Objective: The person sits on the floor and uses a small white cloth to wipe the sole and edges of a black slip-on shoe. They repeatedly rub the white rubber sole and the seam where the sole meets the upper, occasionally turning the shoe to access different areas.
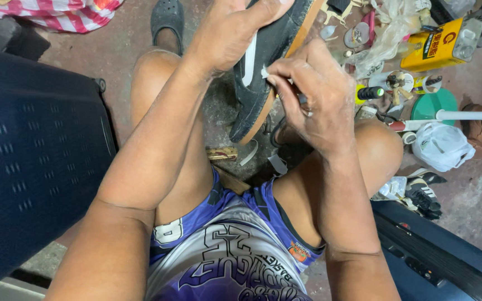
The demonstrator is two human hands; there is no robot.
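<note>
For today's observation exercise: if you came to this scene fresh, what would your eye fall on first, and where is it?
First, the black shoe with a white stripe and tan sole, held up at top centre: the left hand grips its upper while the right hand pinches something small at the sole's edge. Next, the yellow can among clutter on the floor at upper right. A dark blue plastic chair fills the left side.
</note>
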